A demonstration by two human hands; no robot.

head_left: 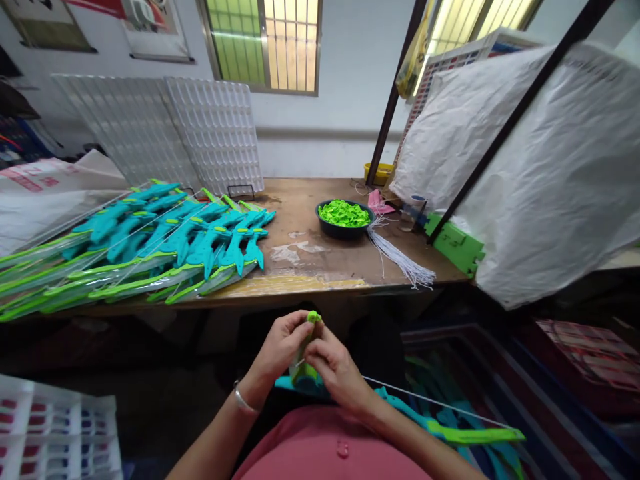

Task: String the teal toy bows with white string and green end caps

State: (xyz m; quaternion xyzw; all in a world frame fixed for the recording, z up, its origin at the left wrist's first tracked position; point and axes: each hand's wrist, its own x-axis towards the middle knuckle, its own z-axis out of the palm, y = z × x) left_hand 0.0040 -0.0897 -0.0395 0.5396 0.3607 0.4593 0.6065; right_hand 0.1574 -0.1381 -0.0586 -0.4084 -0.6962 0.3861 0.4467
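Observation:
A turquoise and lime-green toy bow (pixel 470 435) lies across my lap, one limb stretching to the right with a white string running along it. Its other limb seems to point away from me, the green tip (pixel 313 317) showing between my hands. My left hand (pixel 286 343) is closed around this end from the left, a bracelet on its wrist. From the right, my right hand (pixel 334 363) pinches near the tip, where a short bit of white string shows. The fingers hide most of the held part.
Several similar toy bows (pixel 200 240) are piled on the left of the table (pixel 300 267). A dark bowl (pixel 345 231) holds small green parts. Beside it lies a bundle of white strings (pixel 403 257). Large white sacks (pixel 560 167) stand right; a white plastic crate (pixel 55 427) is lower left.

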